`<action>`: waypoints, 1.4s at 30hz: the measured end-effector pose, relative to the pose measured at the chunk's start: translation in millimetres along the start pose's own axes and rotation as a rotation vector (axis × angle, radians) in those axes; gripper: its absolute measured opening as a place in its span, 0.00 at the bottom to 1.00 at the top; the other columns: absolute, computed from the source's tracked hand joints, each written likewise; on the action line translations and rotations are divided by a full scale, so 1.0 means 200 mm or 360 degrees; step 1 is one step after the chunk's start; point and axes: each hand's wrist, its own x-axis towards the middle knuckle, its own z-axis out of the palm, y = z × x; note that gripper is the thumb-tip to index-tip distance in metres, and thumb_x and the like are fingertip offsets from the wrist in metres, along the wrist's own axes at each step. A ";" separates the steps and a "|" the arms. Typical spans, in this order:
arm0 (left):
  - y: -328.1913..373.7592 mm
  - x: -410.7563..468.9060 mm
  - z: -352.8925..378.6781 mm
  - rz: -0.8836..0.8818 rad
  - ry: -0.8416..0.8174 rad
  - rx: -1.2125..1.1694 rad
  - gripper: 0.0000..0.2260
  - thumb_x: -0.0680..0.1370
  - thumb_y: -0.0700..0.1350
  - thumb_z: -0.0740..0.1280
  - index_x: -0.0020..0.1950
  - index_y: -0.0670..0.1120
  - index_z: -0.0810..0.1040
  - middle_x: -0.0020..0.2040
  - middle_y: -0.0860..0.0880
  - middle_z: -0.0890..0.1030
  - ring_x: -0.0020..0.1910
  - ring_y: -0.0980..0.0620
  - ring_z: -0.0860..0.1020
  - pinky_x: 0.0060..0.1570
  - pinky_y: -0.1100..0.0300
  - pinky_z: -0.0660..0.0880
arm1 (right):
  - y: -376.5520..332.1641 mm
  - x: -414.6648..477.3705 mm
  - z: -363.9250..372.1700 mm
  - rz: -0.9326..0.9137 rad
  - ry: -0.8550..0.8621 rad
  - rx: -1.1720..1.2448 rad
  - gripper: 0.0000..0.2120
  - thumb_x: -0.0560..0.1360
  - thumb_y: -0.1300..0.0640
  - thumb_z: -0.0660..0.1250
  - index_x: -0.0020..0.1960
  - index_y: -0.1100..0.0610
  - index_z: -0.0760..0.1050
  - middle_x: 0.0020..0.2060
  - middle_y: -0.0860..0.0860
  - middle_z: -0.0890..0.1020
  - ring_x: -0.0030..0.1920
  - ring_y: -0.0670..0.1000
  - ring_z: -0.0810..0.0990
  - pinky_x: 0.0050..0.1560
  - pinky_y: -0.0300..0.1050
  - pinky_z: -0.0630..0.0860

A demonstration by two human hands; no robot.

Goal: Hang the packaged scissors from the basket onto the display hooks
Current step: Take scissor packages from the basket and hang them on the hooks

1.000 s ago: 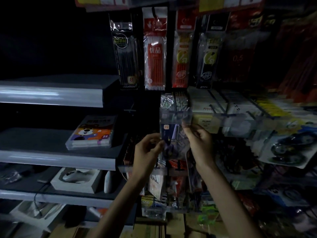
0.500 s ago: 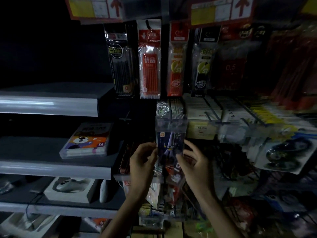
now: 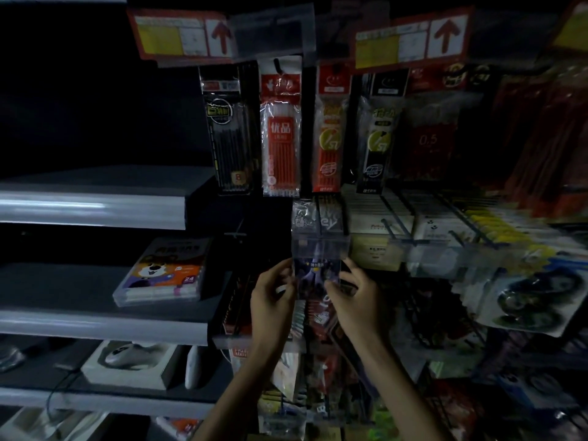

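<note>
Left hand and right hand pinch the purple carded scissors pack under the clear plastic hook tag, apparently not yet hung.

Between the fingers of the left hand and right hand, the gap is filled by the packaged scissors. Just above the fingers, passage is barred by a clear tag holder. Rightward, room is taken by boxes on hooks; below, by hanging packs. Leftward, dark open space is left.
</note>
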 end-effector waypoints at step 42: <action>0.30 -0.36 -0.06 -0.0258 -0.0265 -0.0174 0.06 0.81 0.40 0.71 0.51 0.48 0.88 0.47 0.52 0.89 0.50 0.54 0.87 0.50 0.61 0.82 | -0.17 -0.25 -0.08 0.0108 0.0216 0.0628 0.17 0.83 0.45 0.64 0.49 0.60 0.76 0.43 0.50 0.81 0.42 0.46 0.80 0.40 0.47 0.76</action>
